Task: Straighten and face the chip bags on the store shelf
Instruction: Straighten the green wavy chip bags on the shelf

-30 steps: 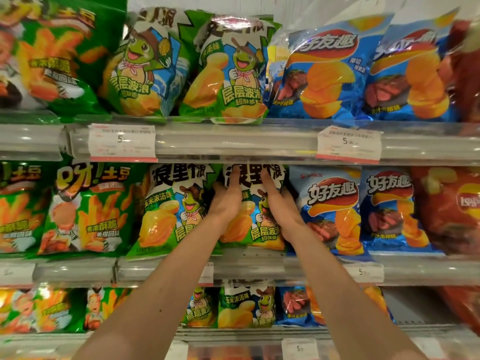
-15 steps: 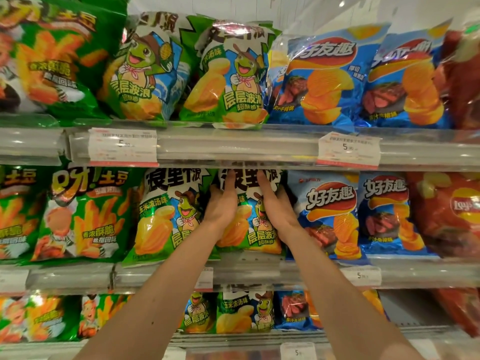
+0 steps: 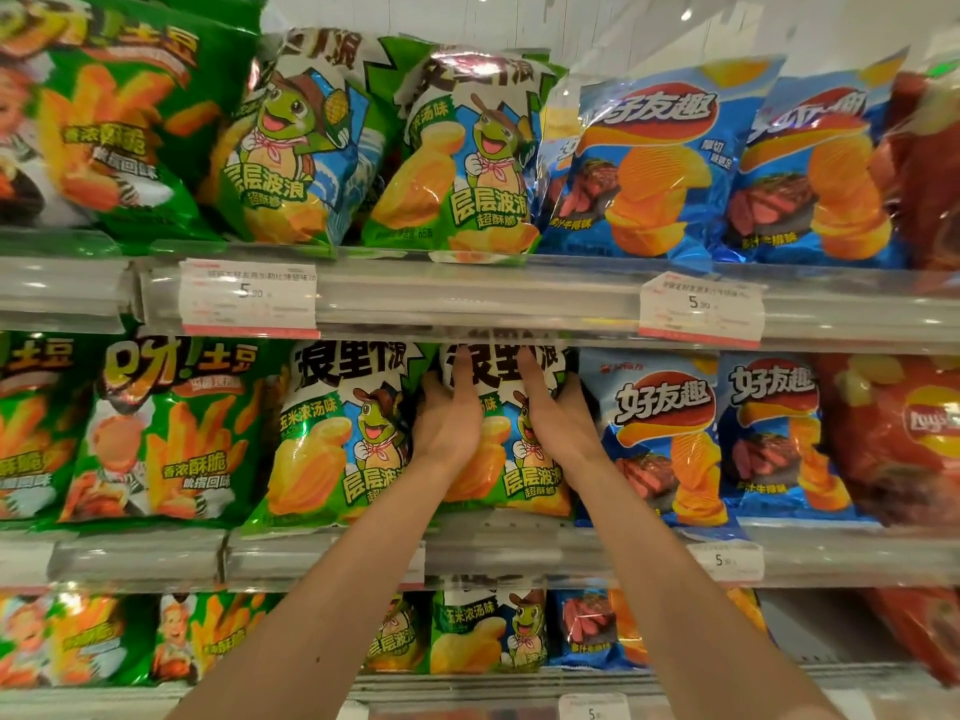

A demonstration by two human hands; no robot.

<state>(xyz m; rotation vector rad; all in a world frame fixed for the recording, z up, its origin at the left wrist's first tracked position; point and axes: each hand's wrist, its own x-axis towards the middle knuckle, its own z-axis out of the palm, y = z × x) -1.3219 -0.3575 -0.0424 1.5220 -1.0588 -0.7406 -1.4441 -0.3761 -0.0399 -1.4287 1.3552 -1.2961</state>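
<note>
Middle shelf, behind its clear plastic front rail: green foil chip bag with a cartoon turtle and yellow wavy chips, upright, front outward, base at the front edge. Left hand laid against that bag's left side, thumb over the white top panel, other fingers gone round the left edge out of sight. Right hand mirrored on the right side, thumb up on the white panel, remaining fingers wrapped past the right edge. Held between both hands, then; how tightly, impossible to tell.

Touching on the left: matching green turtle bag, leaning slightly, lower corner overhanging the rail. Further left: green bag of orange fries, then another partly cut by the frame's left edge. Just right of the held bag: blue bag with ridged chips and steak picture, a second blue bag beside it, then a red bag at the far right end.

Top shelf: same order of green fries, two turtle bags, two blue, red; the right turtle bag's base pokes over the front edge. White price tag clipped on the rail left of centre, another white tag towards the right.

Bottom shelf: smaller bags in the same colours, partly hidden by both forearms.
</note>
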